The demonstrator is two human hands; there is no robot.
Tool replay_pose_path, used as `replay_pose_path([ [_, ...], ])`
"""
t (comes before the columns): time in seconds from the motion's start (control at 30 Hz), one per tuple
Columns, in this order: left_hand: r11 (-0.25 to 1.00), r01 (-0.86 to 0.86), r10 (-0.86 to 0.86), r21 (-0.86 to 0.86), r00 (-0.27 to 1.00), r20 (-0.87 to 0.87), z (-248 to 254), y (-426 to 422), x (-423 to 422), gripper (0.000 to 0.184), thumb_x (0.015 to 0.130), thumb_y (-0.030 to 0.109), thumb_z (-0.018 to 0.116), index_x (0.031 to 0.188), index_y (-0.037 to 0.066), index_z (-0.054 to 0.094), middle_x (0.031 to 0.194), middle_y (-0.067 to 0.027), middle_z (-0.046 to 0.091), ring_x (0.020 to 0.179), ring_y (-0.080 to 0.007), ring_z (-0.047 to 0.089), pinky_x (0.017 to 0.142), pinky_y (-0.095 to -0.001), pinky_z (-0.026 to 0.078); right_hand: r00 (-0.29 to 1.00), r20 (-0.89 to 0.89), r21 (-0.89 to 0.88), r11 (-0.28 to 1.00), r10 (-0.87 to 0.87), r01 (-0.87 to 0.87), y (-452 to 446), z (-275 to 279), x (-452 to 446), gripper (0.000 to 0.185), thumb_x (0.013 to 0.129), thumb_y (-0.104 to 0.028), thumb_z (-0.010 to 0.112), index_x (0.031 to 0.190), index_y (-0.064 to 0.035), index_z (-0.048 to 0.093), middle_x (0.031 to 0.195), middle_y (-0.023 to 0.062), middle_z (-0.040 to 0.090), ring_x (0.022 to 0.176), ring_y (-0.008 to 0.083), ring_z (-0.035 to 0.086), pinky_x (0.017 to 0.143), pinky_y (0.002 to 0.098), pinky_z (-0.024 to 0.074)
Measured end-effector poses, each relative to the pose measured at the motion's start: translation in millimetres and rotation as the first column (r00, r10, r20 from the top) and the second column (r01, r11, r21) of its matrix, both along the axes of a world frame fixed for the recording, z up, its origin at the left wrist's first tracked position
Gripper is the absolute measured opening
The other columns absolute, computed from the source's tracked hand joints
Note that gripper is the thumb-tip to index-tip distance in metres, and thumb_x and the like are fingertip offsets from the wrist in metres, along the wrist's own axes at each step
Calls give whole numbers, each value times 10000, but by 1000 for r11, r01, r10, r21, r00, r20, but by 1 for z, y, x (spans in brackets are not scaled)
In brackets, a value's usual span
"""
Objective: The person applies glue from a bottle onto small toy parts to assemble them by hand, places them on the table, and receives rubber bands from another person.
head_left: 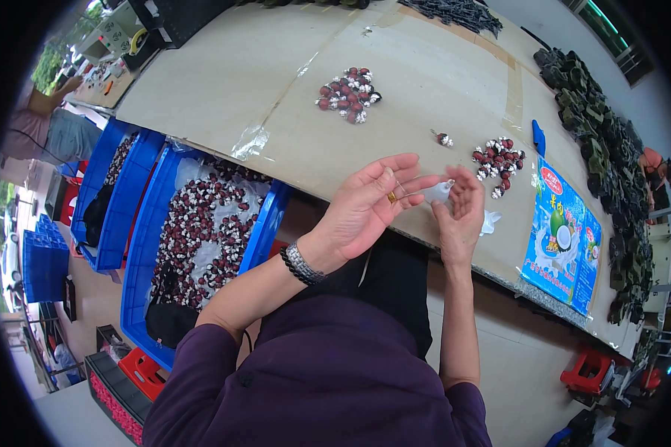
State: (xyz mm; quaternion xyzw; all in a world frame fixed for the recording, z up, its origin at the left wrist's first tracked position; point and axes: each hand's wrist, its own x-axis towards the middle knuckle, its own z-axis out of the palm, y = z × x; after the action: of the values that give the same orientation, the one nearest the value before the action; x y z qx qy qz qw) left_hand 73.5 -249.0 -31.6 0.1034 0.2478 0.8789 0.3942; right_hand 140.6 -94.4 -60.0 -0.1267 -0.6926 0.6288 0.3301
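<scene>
My left hand [365, 201] is raised over the table's near edge, palm up, a ring on one finger. Its thumb is pressed to the fingers on a thin, pale thread [419, 193], which stretches towards my right hand [462, 212]. The right fingers are bent together around the thread's other end. By them is a small white, translucent piece [439, 193]; whether it is held or lies behind the fingers, I cannot tell. One small red-and-white ornament [444, 139] with a dark tip lies just beyond the hands. A cluster of similar ornaments [499, 160] is to its right.
Another ornament pile [348, 95] lies farther back on the table [253, 74]. A blue bin [136, 298] full of ornaments stands at left. A blue printed sheet [563, 231] and dark camouflage items [596, 141] are at right. Another person [52, 127] is at far left.
</scene>
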Motion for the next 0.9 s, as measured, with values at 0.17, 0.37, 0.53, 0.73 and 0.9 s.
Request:
replay_pose_path([
  [0.17, 996, -92, 86, -16, 975, -205, -1, 1, 1, 382, 949, 226, 533, 1248, -6, 482, 1258, -143, 541, 1247, -311, 471, 995, -394, 412, 936, -250, 427, 839, -248, 336, -10, 17, 20, 331, 733, 25, 639, 1060, -5, 592, 1077, 120, 559, 992, 224, 546, 859, 303, 424],
  [0.37, 984, -161, 114, -76, 899, -424, -1, 2, 8, 302, 960, 176, 507, 1206, 3, 542, 1282, -139, 544, 1229, -235, 480, 1023, -376, 382, 995, 68, 219, 972, 70, -83, -41, 46, 16, 117, 779, -11, 602, 886, 0, 649, 847, 61, 564, 768, 159, 517, 692, 265, 410],
  [0.53, 976, -196, 99, -99, 794, -599, 3, -4, 13, 262, 964, 71, 443, 1178, 20, 585, 1307, -129, 534, 1213, -189, 485, 1028, -328, 360, 994, 65, -1, 996, 87, -87, -49, 37, 15, 67, 824, 14, 575, 890, 6, 583, 911, 32, 520, 865, 127, 506, 760, 245, 402],
  [0.73, 966, -257, 215, 32, 727, -652, 3, -3, 14, 238, 959, 92, 450, 1121, -3, 597, 1083, -57, 631, 1035, -127, 559, 942, -290, 417, 984, 11, 3, 984, 179, -179, -34, 22, 17, 35, 877, -26, 594, 887, -13, 562, 967, 20, 556, 924, 111, 505, 847, 261, 393],
  [0.9, 977, -215, 147, -1, 672, -725, 1, -11, 10, 273, 981, 147, 446, 1189, 12, 561, 1261, -156, 552, 1214, -219, 489, 1009, -342, 382, 993, -2, 136, 984, 118, -116, -44, 30, 16, 77, 853, 3, 578, 818, -8, 510, 907, 26, 501, 882, 128, 486, 843, 262, 382],
])
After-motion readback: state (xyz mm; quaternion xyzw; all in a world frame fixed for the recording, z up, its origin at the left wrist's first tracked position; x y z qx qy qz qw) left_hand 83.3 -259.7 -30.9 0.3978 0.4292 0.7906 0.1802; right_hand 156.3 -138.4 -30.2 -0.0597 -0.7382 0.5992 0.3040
